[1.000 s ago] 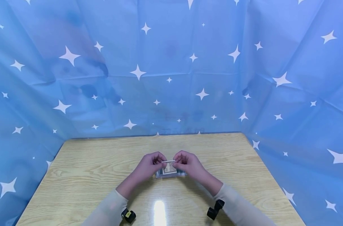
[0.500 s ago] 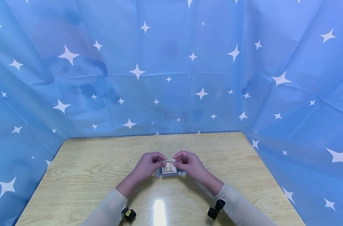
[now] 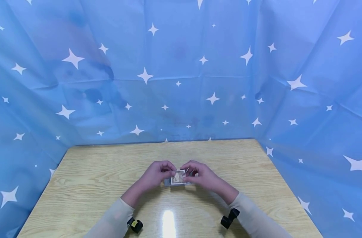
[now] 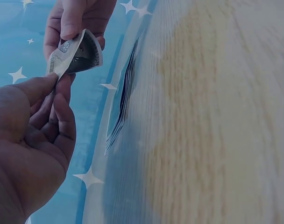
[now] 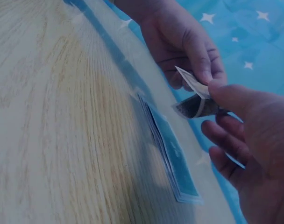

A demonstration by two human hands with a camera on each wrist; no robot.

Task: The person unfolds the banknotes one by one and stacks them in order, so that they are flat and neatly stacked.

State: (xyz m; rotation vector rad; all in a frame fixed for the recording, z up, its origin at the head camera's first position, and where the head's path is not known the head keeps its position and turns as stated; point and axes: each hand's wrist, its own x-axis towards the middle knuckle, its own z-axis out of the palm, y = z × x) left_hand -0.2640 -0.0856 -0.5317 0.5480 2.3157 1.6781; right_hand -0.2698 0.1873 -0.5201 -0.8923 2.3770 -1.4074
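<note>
Thumb and fingers of my left hand (image 3: 159, 173) pinch the left side of a small folded banknote (image 3: 178, 178). My right hand (image 3: 202, 174) grips its right side between thumb and fingers. In the left wrist view the banknote (image 4: 88, 51) bends between both hands, one half curving over to show a dark face. From the right wrist view, the fold of the banknote (image 5: 205, 105) stands partly spread, and the right thumb lies over it. Below the hands, a thin stack of blue-green notes (image 5: 172, 154) lies on the table, its layered edges fanned slightly.
The wood-grained table (image 3: 109, 191) spreads out around the hands, with a bright light reflection near its front. A blue curtain (image 3: 181, 66) with white stars stands along the back and both sides. Each sleeve carries a small black wrist camera (image 3: 135, 225).
My right thumb has slid lower along the banknote's right edge, and the right index finger has spread away from it. More of the banknote's face shows. The left hand stays nearly still.
</note>
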